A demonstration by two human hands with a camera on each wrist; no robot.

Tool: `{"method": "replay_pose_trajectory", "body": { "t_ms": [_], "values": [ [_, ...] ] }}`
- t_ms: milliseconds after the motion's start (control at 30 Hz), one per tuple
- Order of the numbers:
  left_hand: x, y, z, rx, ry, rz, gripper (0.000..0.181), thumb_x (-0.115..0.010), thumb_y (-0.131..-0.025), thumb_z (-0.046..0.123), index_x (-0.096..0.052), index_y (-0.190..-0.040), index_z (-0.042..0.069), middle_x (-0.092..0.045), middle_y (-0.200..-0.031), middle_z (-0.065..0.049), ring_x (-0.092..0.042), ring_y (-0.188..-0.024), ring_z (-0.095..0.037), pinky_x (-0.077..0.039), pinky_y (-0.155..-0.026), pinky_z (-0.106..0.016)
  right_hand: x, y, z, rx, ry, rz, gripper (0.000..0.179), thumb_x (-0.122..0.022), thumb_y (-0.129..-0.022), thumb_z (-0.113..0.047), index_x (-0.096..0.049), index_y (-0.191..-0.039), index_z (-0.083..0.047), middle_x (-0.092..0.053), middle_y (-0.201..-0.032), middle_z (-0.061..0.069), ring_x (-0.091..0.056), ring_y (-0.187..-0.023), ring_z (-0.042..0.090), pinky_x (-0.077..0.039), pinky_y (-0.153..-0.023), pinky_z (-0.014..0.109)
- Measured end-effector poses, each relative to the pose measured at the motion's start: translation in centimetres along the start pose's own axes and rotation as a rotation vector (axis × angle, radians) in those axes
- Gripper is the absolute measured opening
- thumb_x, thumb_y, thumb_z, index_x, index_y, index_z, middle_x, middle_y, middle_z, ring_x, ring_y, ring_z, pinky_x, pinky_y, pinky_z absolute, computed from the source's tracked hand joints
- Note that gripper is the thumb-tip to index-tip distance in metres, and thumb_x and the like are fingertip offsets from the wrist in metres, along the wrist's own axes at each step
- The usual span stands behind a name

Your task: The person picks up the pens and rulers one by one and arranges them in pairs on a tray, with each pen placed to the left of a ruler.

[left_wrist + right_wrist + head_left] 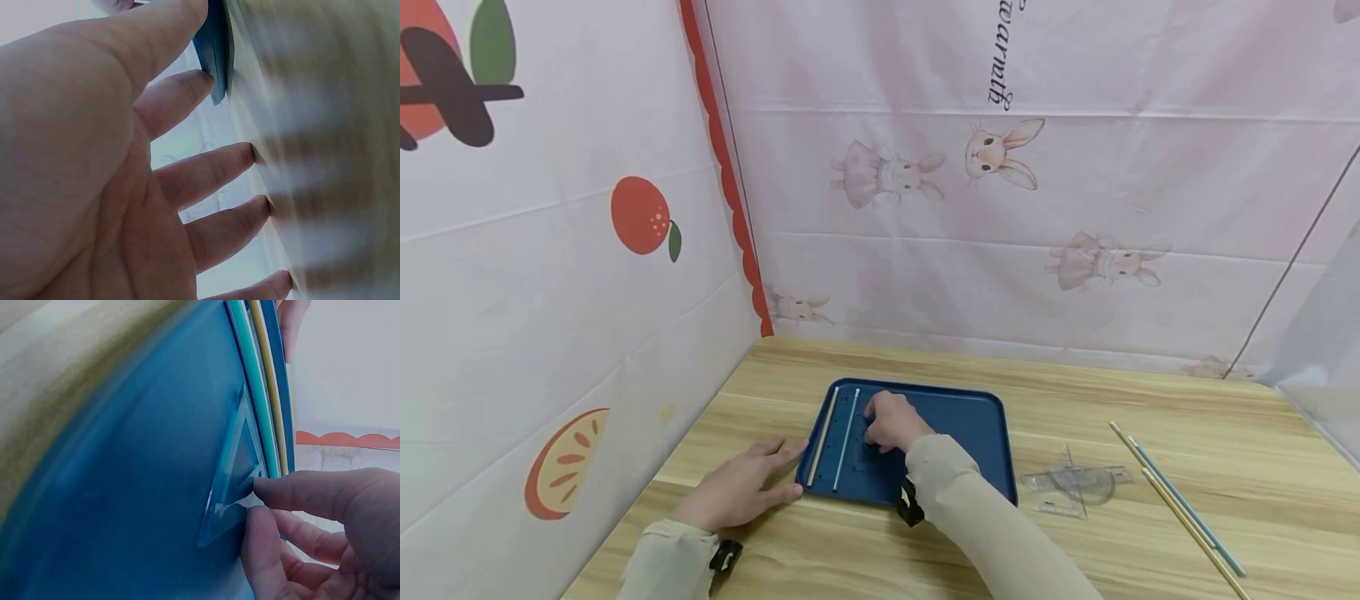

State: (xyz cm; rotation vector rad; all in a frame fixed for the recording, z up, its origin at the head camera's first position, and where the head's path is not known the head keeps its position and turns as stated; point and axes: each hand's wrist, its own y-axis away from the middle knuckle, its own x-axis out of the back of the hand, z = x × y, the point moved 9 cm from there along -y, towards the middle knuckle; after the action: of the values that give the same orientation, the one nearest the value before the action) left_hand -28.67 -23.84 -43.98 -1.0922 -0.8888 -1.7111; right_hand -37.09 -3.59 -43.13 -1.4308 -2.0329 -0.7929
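Thumb and forefinger of my right hand pinch a clear triangular set square against the floor of a dark blue tray. In the right wrist view its long side lies close along a teal pencil. Beyond that pencil, a yellowish pencil lies roughly parallel near the tray's left rim. With fingers spread and nearly straight, my left hand touches that left side with thumb and forefinger. Its other fingertips rest on the wooden table, as the left wrist view shows.
Right of the tray, several clear drawing tools overlap on the table, among them a protractor and a set square. Farther right lie a blue pencil and yellowish pencils. Printed cloth walls border the table's back and left.
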Motion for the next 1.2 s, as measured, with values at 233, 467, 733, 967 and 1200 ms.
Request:
{"method": "replay_pose_trajectory", "body": {
  "t_ms": [233,467,733,967,1200],
  "values": [
    [-0.1,0.0,0.0,0.005,0.004,-0.003,0.072,-0.070,-0.102,0.053,-0.046,-0.165,0.027,-0.041,-0.168,-0.027,-0.046,-0.150,-0.055,-0.043,-0.113,-0.076,0.1,0.4,0.0,-0.005,0.061,0.014,0.035,-0.078,-0.097,-0.006,-0.071,-0.130,0.001,-0.072,-0.093,0.012,-0.070,-0.067,0.020,-0.062,-0.065,0.036],
    [0.0,-0.2,0.1,-0.004,-0.001,-0.002,0.073,-0.071,-0.101,0.053,-0.046,-0.165,0.026,-0.042,-0.168,-0.028,-0.047,-0.149,-0.056,-0.044,-0.111,-0.077,0.2,0.3,0.0,-0.005,0.109,0.032,0.033,-0.079,-0.097,-0.009,-0.072,-0.129,-0.002,-0.069,-0.079,0.007,-0.067,-0.064,0.019,-0.059,-0.063,0.035],
    [0.0,0.0,0.1,0.016,-0.005,-0.010,0.073,-0.071,-0.101,0.054,-0.046,-0.165,0.027,-0.042,-0.168,-0.027,-0.047,-0.148,-0.056,-0.043,-0.112,-0.077,-0.1,0.4,-0.3,0.011,0.127,0.024,0.031,-0.080,-0.098,-0.012,-0.072,-0.127,-0.004,-0.069,-0.076,0.005,-0.065,-0.065,0.018,-0.055,-0.064,0.036],
    [0.0,0.0,0.1,0.007,0.000,-0.006,0.073,-0.071,-0.101,0.052,-0.047,-0.164,0.026,-0.042,-0.168,-0.028,-0.048,-0.148,-0.056,-0.044,-0.112,-0.076,0.3,1.1,-0.4,0.015,0.116,0.016,0.035,-0.081,-0.097,-0.014,-0.071,-0.129,-0.003,-0.072,-0.087,0.006,-0.067,-0.072,0.018,-0.059,-0.069,0.039],
    [0.1,0.0,0.3,-0.017,0.005,0.000,0.073,-0.072,-0.101,0.052,-0.047,-0.164,0.024,-0.041,-0.167,-0.029,-0.049,-0.146,-0.057,-0.045,-0.111,-0.076,1.4,1.8,-0.3,0.043,0.106,0.005,0.035,-0.082,-0.097,-0.021,-0.071,-0.128,-0.006,-0.072,-0.096,0.008,-0.067,-0.070,0.019,-0.056,-0.065,0.037]
  ]
}}
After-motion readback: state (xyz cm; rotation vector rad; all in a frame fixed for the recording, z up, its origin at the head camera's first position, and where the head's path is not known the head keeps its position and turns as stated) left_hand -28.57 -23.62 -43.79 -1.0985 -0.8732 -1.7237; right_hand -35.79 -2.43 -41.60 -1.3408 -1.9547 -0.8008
